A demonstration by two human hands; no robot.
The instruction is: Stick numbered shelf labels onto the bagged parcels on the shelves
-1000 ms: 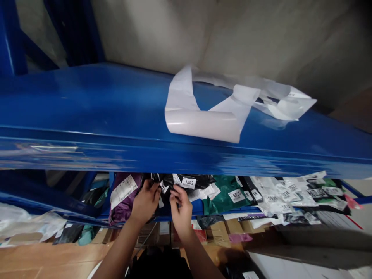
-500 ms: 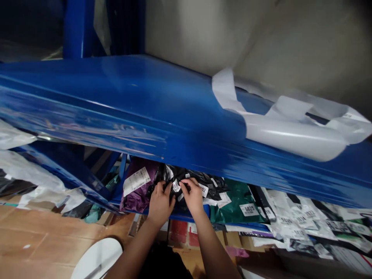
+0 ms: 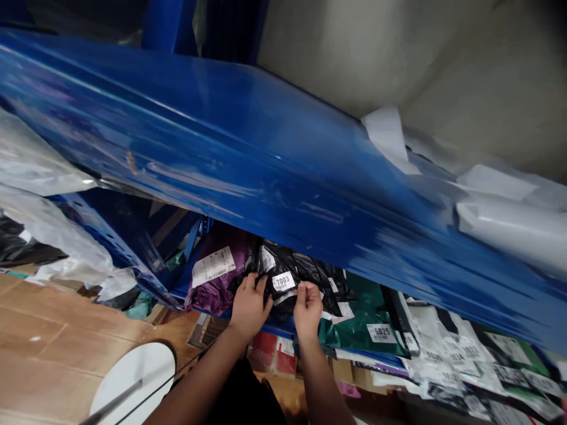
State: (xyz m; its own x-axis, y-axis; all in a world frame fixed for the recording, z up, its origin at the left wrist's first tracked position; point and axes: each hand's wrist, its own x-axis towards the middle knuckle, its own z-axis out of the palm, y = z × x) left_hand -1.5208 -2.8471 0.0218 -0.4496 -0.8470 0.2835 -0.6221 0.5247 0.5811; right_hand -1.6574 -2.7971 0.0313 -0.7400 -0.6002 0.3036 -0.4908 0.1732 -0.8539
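Observation:
A black plastic mailing bag lies on the shelf under the blue beam, with a white label reading 7003 facing up. At its left end, my left hand has its fingers and thumb closed on the crinkled plastic. My right hand pinches the bag's near edge, just right of the label. To the left, close to my left hand, lies a purple bag with a shipping label. A green bag marked 6025 is on the right, with another black bag partly between.
A blue shelf beam crosses above my hands. White plastic sheeting hangs over it at right. Several labelled white bags lie farther right. Below are red boxes and a round white stool-like top on the tiled floor.
My right hand has moved right, away from the label, which now shows fully. My left hand stays at the bag's left side. The view has shifted and tilted.

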